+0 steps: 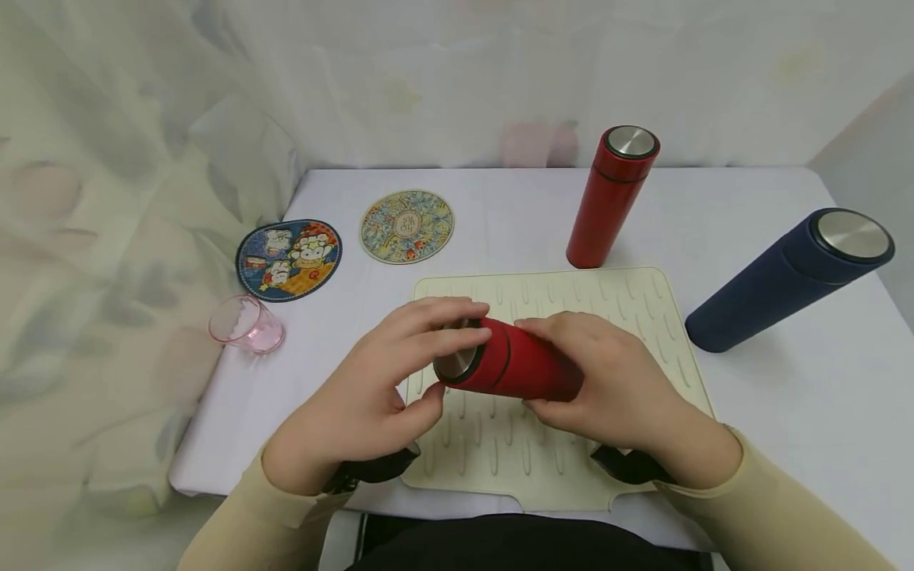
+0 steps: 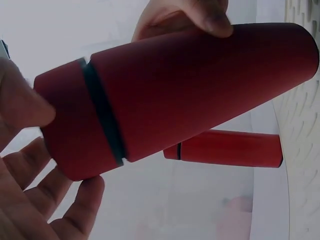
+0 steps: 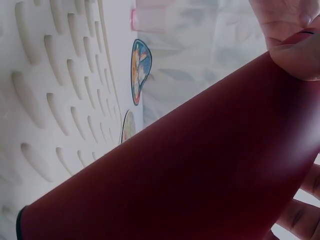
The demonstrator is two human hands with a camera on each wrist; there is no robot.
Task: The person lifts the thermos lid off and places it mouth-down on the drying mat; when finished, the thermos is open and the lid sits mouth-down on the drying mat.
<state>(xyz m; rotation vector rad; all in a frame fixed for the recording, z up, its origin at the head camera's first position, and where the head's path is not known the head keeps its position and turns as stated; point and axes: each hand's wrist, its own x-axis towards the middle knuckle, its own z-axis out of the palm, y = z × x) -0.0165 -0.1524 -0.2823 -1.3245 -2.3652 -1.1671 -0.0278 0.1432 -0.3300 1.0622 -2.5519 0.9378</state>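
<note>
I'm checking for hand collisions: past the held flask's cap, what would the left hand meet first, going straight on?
Probably the right hand, which holds the body of the red flask just ahead; exact alignment in depth is hard to judge.

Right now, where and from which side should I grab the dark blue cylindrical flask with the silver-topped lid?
The dark blue flask stands upright and straight-sided, right of the cream ridged mat, so probably grip mid-body, below its lid, from the right, once your right hand releases the held red flask.
</note>
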